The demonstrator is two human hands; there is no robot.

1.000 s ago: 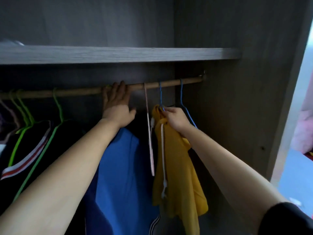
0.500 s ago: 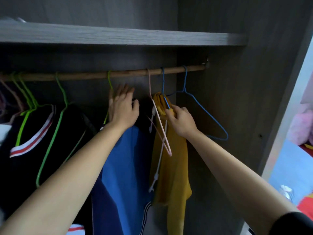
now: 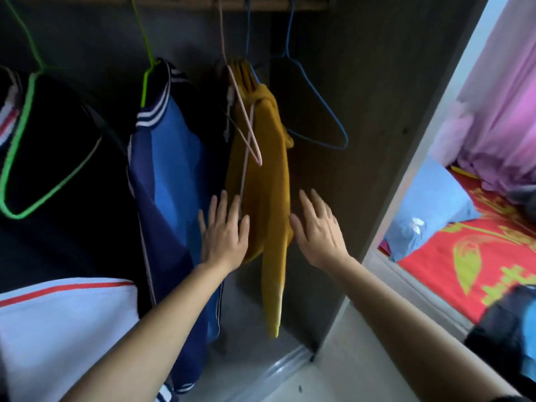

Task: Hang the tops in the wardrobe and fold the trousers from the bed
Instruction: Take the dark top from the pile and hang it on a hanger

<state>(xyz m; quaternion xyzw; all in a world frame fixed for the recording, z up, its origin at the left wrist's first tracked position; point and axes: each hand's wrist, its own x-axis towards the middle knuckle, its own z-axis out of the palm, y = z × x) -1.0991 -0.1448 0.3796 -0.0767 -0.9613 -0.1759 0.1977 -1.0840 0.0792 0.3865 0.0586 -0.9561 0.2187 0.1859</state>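
Observation:
A mustard-yellow top (image 3: 262, 181) hangs on a blue hanger from the wooden rail (image 3: 232, 2) at the right of the wardrobe. A pink empty hanger (image 3: 243, 123) dangles in front of it. To its left hangs a blue top with striped trim (image 3: 174, 175) on a green hanger. My left hand (image 3: 224, 230) is flat with straight fingers, at the yellow top's left edge. On the other side, my right hand (image 3: 319, 230) is spread out beside the top's right edge and holds nothing.
An empty blue hanger (image 3: 319, 103) hangs at the far right by the wardrobe side wall (image 3: 362, 140). Dark tops on green hangers (image 3: 17, 134) fill the left. A white garment (image 3: 66, 329) lies low at left. The bed with red cover (image 3: 464, 256) and blue pillow (image 3: 429, 210) lies right.
Both hands have dropped from the hanger tops to the lower half of the yellow top. My right hand has let go of its hanger. The view has tilted down.

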